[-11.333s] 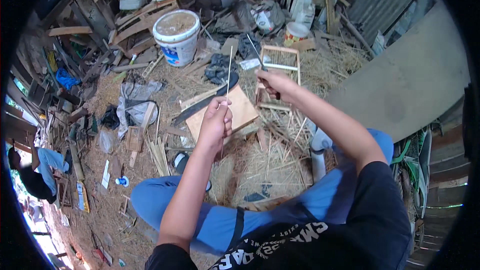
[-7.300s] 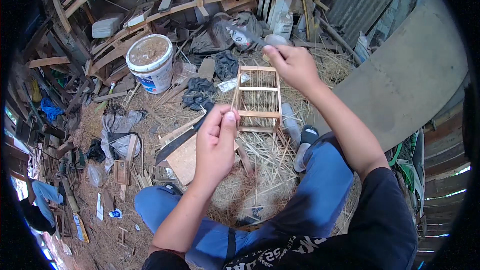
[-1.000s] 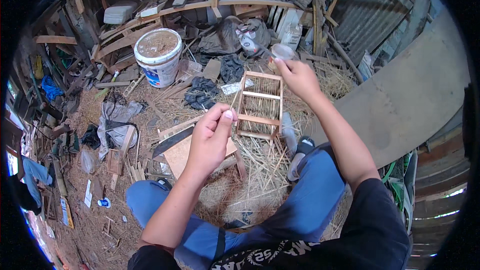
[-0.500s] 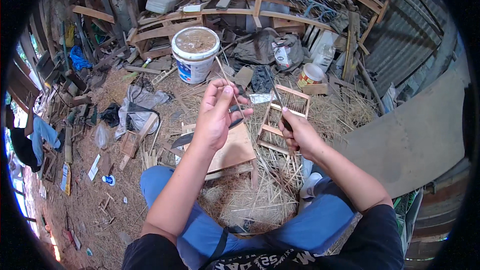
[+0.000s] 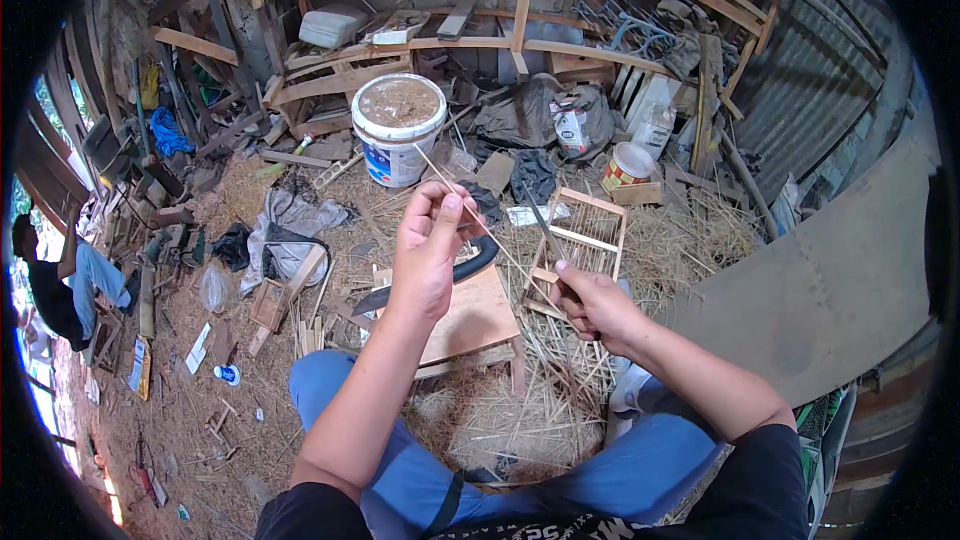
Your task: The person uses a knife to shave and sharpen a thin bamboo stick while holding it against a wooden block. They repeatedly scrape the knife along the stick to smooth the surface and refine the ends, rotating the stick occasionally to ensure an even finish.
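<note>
My left hand (image 5: 432,245) pinches a thin bamboo stick (image 5: 434,168) between thumb and fingers. The stick slants from the upper left down towards my right hand (image 5: 598,308). That hand is closed around the handle of a knife (image 5: 545,227), its narrow blade pointing up and away. Below my hands stands a low wooden stool (image 5: 470,315). On it lies a blade tool with a curved black handle (image 5: 478,260), partly hidden behind my left wrist. A small wooden frame with thin bars (image 5: 592,230) rests on the ground just beyond my right hand.
A white bucket (image 5: 398,130) filled with brownish material stands ahead. Bamboo strips and shavings (image 5: 560,360) litter the ground between my legs. A large grey-brown sheet (image 5: 820,285) slopes along the right. Another person (image 5: 65,275) sits at the far left.
The stick has tilted flatter, its lower end now reaching close to my right hand. My right hand has shifted slightly down and left with the knife. The whole view has moved a little.
</note>
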The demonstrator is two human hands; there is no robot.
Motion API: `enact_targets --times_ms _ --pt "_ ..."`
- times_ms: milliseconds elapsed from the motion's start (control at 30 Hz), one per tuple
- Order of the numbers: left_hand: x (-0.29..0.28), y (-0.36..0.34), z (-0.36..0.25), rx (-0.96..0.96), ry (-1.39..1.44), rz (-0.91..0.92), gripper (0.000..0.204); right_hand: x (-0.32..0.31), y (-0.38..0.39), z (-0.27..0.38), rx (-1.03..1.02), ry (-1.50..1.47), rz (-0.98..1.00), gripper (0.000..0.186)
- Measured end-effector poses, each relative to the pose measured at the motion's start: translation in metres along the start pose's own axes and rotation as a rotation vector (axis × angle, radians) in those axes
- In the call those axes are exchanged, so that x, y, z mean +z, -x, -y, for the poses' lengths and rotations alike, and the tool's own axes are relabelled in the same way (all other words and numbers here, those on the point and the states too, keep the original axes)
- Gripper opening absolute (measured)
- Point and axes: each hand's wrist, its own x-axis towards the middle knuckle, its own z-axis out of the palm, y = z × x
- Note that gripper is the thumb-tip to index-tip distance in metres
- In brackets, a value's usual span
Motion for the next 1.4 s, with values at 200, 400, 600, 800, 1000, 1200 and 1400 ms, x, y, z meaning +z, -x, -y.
enact_targets --times_ms 200,400,600,800,1000,1200,1400 --pt "-0.001 -0.002 -0.001 0.081 -0.162 -0.053 0.013 -0.011 -0.005 0.002 -0.036 0.133 0.013 0.038" --pt "0.001 0.000 0.001 0.127 -0.276 -0.084 0.014 -0.007 0.001 0.013 -0.143 0.179 -0.057 0.028" --pt "0.007 0.007 0.002 0.128 -0.231 -0.037 0.014 -0.006 0.005 0.011 -0.113 0.113 0.009 0.025" --pt "0.002 0.010 -0.006 0.184 -0.228 0.044 0.015 -0.018 -0.004 0.010 -0.295 0.312 -0.123 0.022" --pt "-0.007 0.003 -0.032 0.171 -0.317 0.056 0.018 -0.058 0.006 0.023 -0.474 0.632 -0.264 0.025" --pt "-0.013 0.004 -0.032 0.061 -0.864 0.227 0.018 -0.090 0.011 0.034 -0.537 0.843 -0.374 0.028" --pt "0.003 0.021 -0.025 0.074 -1.329 0.392 0.014 -0.089 0.018 0.040 -0.575 1.071 -0.589 0.029"
